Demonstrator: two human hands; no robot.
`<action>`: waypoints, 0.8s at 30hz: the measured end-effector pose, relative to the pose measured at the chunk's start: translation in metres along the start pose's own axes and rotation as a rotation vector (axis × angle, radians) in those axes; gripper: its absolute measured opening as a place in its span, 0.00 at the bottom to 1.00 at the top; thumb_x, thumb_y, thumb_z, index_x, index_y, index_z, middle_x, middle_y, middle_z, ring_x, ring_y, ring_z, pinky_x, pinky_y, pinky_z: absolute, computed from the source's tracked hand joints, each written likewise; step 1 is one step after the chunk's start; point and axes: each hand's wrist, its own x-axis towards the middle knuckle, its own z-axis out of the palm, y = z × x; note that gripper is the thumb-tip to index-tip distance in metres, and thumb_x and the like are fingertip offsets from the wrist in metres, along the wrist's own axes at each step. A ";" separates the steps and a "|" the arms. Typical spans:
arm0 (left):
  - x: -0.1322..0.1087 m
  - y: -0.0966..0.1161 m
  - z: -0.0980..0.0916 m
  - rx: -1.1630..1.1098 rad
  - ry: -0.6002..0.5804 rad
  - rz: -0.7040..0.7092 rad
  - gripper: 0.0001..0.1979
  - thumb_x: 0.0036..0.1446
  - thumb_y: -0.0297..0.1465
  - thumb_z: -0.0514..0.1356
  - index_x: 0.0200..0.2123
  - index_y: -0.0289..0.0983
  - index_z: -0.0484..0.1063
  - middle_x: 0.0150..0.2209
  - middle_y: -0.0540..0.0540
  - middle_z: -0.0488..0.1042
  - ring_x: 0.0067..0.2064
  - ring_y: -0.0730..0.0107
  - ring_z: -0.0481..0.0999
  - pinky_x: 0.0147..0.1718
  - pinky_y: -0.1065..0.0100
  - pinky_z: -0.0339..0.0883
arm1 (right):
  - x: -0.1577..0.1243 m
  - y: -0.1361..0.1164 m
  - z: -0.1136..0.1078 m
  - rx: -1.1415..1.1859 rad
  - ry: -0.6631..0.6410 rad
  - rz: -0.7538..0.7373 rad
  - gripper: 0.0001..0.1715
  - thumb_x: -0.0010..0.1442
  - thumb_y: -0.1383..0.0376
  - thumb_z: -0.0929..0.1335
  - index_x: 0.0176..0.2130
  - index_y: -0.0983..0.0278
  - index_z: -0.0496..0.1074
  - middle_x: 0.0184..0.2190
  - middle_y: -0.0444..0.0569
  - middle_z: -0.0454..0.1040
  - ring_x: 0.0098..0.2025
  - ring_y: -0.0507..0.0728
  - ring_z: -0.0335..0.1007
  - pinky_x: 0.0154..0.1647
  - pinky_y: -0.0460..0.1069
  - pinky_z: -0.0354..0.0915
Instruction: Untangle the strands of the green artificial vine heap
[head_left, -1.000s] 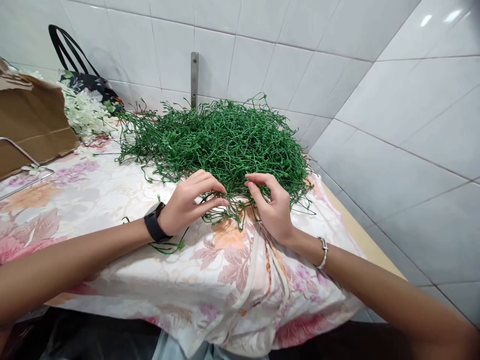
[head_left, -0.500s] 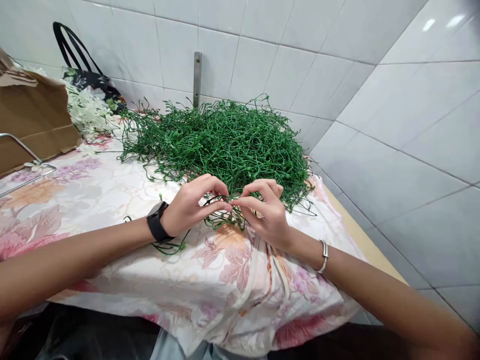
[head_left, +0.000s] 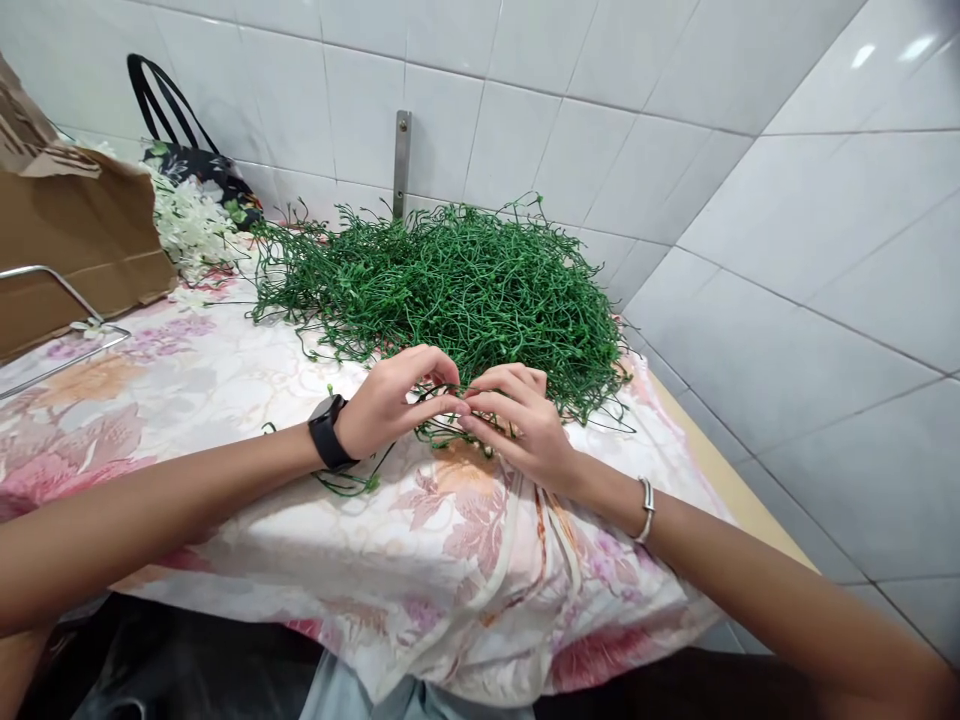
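At the near edge of a large heap of green artificial flower stems [head_left: 465, 290], my two hands meet fingertip to fingertip. My left hand [head_left: 401, 400], with a black watch [head_left: 328, 432] on its wrist, pinches a thin green stem [head_left: 390, 455] that trails down below the palm. My right hand [head_left: 521, 420] is closed at the same spot, its thumb and fingers pressed against the stem's upper end. The exact point of contact is hidden by the fingers. A few loose stems [head_left: 349, 487] lie under my left wrist.
White artificial flowers [head_left: 193, 235] lie at the left back beside a cardboard box [head_left: 82, 245] and a dark floral bag [head_left: 202, 170]. A bent metal wire [head_left: 64, 290] stands at far left. Floral cloth [head_left: 300, 560] covers the table; tiled walls [head_left: 825, 300] close the back and right.
My right hand's fingers have shifted, the thumb now reaching up to my left fingertips. My left hand keeps its pinch. The view has moved slightly, so the surroundings sit further right.
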 end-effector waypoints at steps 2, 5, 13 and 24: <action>0.001 -0.001 0.000 -0.003 -0.003 0.005 0.09 0.49 0.32 0.59 0.31 0.33 0.65 0.28 0.49 0.68 0.31 0.77 0.67 0.31 0.75 0.61 | 0.000 0.002 0.000 0.025 0.027 0.038 0.05 0.54 0.66 0.65 0.34 0.61 0.70 0.34 0.45 0.70 0.40 0.53 0.62 0.42 0.52 0.50; 0.002 0.000 -0.001 0.008 -0.043 0.006 0.11 0.48 0.34 0.60 0.31 0.33 0.65 0.29 0.48 0.69 0.32 0.76 0.67 0.32 0.73 0.61 | -0.001 0.004 0.000 0.100 0.059 0.120 0.07 0.55 0.67 0.63 0.36 0.60 0.70 0.32 0.44 0.70 0.38 0.52 0.63 0.41 0.52 0.52; 0.004 0.006 -0.004 0.067 -0.137 -0.015 0.05 0.51 0.28 0.56 0.32 0.33 0.66 0.32 0.47 0.70 0.36 0.71 0.64 0.36 0.69 0.60 | -0.003 0.000 0.001 0.175 0.062 0.217 0.08 0.56 0.68 0.62 0.36 0.60 0.69 0.28 0.42 0.72 0.32 0.51 0.65 0.44 0.52 0.52; 0.004 0.008 -0.002 0.086 -0.147 -0.027 0.03 0.51 0.27 0.55 0.31 0.33 0.65 0.29 0.48 0.67 0.33 0.72 0.62 0.34 0.70 0.57 | -0.001 -0.007 -0.002 0.223 0.143 0.269 0.07 0.56 0.68 0.62 0.35 0.61 0.68 0.32 0.44 0.71 0.37 0.52 0.65 0.42 0.51 0.55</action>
